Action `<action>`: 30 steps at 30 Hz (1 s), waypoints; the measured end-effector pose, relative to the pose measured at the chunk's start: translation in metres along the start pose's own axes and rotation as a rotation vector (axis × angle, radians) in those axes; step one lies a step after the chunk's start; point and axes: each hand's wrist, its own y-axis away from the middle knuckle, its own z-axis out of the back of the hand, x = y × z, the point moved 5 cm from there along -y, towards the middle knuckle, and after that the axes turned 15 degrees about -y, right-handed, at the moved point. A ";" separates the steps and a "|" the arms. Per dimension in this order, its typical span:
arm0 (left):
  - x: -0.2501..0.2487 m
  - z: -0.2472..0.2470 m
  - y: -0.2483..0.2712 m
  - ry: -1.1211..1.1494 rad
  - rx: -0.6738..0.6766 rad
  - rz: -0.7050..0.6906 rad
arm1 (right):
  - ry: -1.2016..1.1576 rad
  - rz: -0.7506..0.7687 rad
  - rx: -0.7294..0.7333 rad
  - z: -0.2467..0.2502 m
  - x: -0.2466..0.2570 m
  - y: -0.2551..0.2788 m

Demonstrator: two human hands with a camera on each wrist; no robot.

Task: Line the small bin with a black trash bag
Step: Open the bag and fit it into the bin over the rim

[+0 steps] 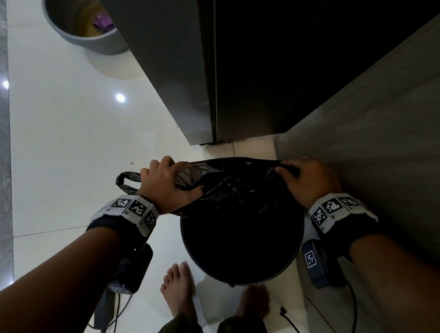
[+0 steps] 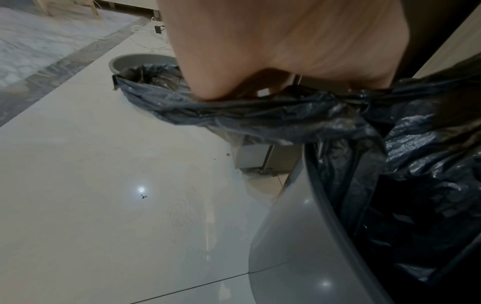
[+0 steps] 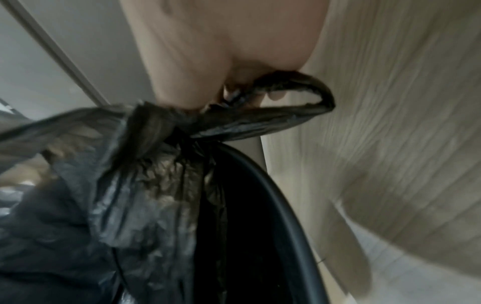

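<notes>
Head view: the black trash bag (image 1: 228,189) hangs partly inside the small bin (image 1: 246,273) on the white floor (image 1: 72,162), its mouth stretched above the far rim. The left hand (image 1: 168,185) and right hand (image 1: 310,179) each grip one side, beside a wood-grain cabinet (image 1: 392,130).

bag (image 1: 230,189) in bin (image 1: 246,278); hands either side

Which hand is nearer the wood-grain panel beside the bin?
Right. The right hand grips the black bag at the bin's panel-side rim, right beside the wood-grain panel. The left hand grips the bag at the opposite rim.
</notes>
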 end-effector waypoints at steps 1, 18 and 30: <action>0.001 -0.001 0.000 0.000 -0.005 0.003 | -0.040 0.029 -0.028 0.001 -0.001 -0.002; 0.001 -0.025 0.012 -0.078 0.290 -0.049 | -0.408 -0.434 0.238 -0.012 -0.032 0.022; 0.000 -0.039 0.081 0.228 -0.032 0.026 | -0.160 0.069 0.084 -0.013 -0.045 0.073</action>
